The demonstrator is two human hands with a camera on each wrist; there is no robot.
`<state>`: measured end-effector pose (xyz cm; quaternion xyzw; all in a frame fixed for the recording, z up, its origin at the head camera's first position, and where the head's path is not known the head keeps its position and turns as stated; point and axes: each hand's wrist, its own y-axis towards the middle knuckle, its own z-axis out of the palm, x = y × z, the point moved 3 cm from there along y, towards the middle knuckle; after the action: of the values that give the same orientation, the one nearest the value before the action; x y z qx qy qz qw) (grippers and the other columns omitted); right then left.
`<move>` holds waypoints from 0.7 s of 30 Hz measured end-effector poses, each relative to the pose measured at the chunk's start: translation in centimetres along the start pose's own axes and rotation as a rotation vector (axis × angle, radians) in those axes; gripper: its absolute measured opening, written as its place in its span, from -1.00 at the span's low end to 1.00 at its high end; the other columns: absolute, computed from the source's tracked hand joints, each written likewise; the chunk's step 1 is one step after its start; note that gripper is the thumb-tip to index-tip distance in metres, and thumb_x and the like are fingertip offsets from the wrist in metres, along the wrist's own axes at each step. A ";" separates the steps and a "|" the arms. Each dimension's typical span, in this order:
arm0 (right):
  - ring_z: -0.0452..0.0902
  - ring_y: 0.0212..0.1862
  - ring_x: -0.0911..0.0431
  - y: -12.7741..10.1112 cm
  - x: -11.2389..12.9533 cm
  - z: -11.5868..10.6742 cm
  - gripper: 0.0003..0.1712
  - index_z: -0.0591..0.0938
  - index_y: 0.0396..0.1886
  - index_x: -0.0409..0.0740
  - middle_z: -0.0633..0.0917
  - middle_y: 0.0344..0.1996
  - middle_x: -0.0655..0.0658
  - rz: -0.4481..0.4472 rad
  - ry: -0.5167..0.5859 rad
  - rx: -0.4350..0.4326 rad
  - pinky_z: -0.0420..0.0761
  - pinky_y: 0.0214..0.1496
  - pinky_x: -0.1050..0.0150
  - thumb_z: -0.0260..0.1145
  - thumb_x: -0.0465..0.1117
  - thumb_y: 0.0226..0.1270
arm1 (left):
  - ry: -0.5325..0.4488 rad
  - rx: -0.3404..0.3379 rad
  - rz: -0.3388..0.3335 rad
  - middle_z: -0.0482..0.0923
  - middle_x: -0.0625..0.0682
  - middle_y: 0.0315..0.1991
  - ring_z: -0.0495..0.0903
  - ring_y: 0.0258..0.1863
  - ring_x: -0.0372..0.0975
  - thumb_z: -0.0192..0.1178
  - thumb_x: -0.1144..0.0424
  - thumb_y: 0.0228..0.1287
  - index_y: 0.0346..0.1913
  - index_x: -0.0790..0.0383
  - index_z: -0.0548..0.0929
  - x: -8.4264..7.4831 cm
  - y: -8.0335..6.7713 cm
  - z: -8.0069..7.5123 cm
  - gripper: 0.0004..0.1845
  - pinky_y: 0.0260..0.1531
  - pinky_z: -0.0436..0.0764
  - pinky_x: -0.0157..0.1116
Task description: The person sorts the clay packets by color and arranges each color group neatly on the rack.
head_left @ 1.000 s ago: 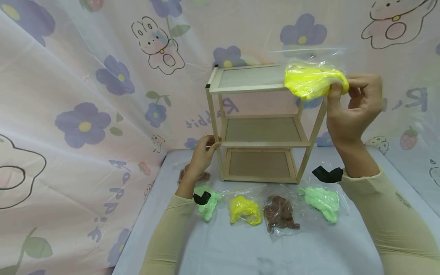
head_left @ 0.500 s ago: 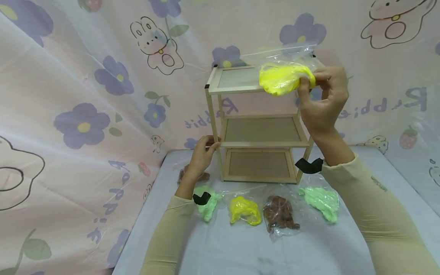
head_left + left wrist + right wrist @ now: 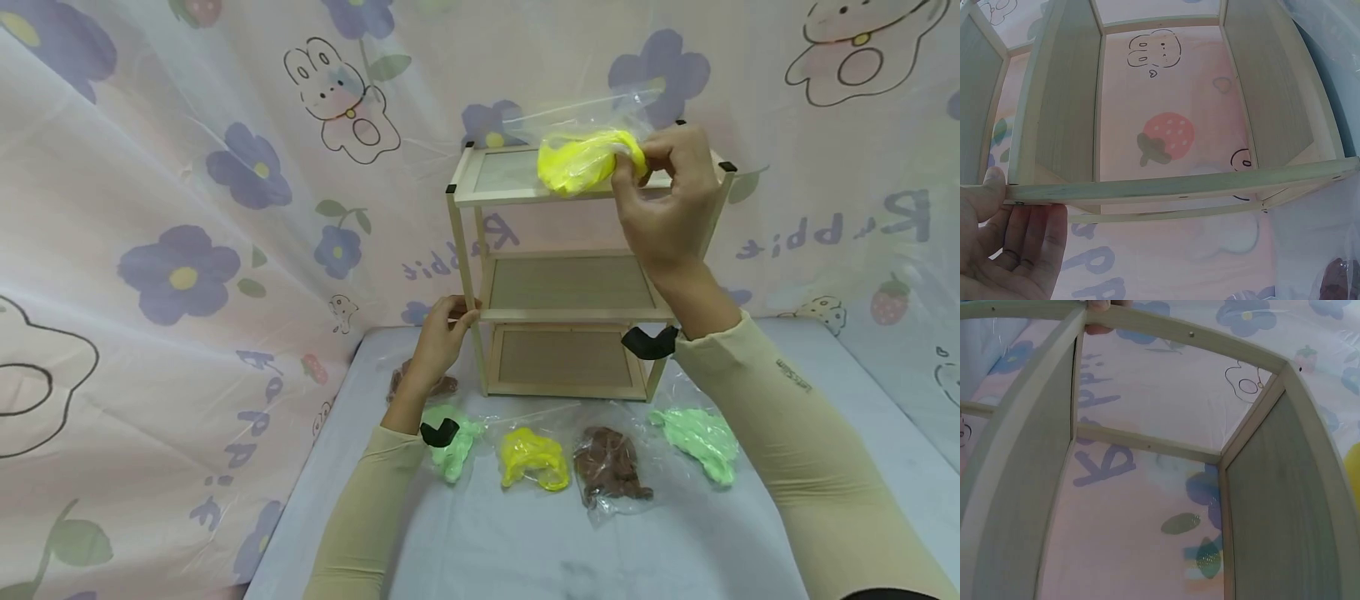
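In the head view, my right hand (image 3: 667,196) pinches a clear bag of bright yellow, soft-looking stuff (image 3: 577,162) between thumb and fingers. The bag is held at the top board of a three-tier wooden shelf (image 3: 577,315); whether it touches the board I cannot tell. My left hand (image 3: 441,337) grips the shelf's left front post at middle-board height. The left wrist view shows the thumb of that left hand (image 3: 1013,244) on one side of the post and the fingers on the other. A yellow edge of the bag (image 3: 1354,469) shows in the right wrist view.
Along the shelf's front on the white-covered table (image 3: 510,550) lie bagged lumps: light green (image 3: 453,450), yellow (image 3: 534,460), brown (image 3: 611,467) and light green again (image 3: 697,442). Another brown bag (image 3: 442,385) lies behind my left forearm. A patterned cloth (image 3: 187,125) hangs behind and at left.
My right hand has moved left with the yellow bag, from the shelf's right top corner to over the middle of the top board. The left hand has stayed on the post.
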<state>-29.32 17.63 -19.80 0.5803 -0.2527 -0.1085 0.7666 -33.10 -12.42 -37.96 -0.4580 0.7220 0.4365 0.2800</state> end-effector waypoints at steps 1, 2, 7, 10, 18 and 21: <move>0.46 -0.22 0.23 0.1 0.0 0.2 -0.68 0.58 -0.37 -0.56 0.48 -0.27 0.37 -0.005 -0.009 0.005 0.52 -0.16 0.45 0.43 -0.31 0.32 | -0.001 -0.001 0.000 0.57 0.16 0.13 0.61 0.16 -0.02 0.21 0.15 0.64 0.22 0.28 0.66 0.0 0.0 0.0 -0.68 0.23 0.68 -0.09; 0.45 -0.22 0.23 0.2 0.1 0.5 -0.68 0.57 -0.38 -0.56 0.47 -0.28 0.37 -0.010 -0.010 0.007 0.50 -0.16 0.43 0.43 -0.31 0.33 | 0.000 -0.002 -0.002 0.57 0.16 0.13 0.61 0.16 -0.01 0.20 0.15 0.64 0.22 0.28 0.66 0.0 0.0 0.0 -0.68 0.24 0.68 -0.09; 0.39 -0.22 0.23 0.6 0.1 1.9 -0.70 0.56 -0.39 -0.59 0.47 -0.31 0.22 -0.018 0.016 0.005 0.44 -0.20 0.42 0.41 -0.35 0.30 | 0.002 0.002 0.001 0.56 0.18 0.13 0.61 0.17 -0.01 0.19 0.16 0.65 0.22 0.30 0.65 -0.1 0.0 -0.1 -0.69 0.25 0.68 -0.10; 0.39 -0.22 0.22 0.8 0.1 2.6 -0.73 0.56 -0.38 -0.58 0.46 -0.31 0.18 -0.029 0.012 0.033 0.43 -0.21 0.41 0.40 -0.38 0.31 | 0.005 0.004 0.003 0.57 0.17 0.13 0.61 0.16 -0.01 0.19 0.16 0.65 0.22 0.30 0.65 0.0 0.0 -0.1 -0.69 0.24 0.68 -0.10; 0.42 -0.22 0.08 1.0 0.4 4.3 -0.74 0.57 -0.34 -0.53 0.38 -0.25 0.23 -0.037 -0.015 0.140 0.42 -0.19 0.39 0.41 -0.38 0.41 | -0.001 0.010 0.009 0.58 0.15 0.12 0.62 0.15 -0.02 0.20 0.15 0.64 0.22 0.27 0.66 0.1 0.0 -0.1 -0.69 0.24 0.68 -0.08; 0.42 -0.22 0.05 0.9 0.5 4.9 -0.76 0.57 -0.33 -0.51 0.42 -0.27 0.11 -0.037 -0.029 0.183 0.43 -0.18 0.39 0.41 -0.37 0.43 | -0.007 0.013 0.007 0.58 0.15 0.13 0.61 0.16 -0.02 0.20 0.14 0.64 0.22 0.27 0.66 0.1 0.0 -0.1 -0.69 0.26 0.67 -0.08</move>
<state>-31.51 13.55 -17.78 0.6507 -0.2617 -0.1076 0.7046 -33.17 -12.53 -37.99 -0.4520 0.7255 0.4345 0.2838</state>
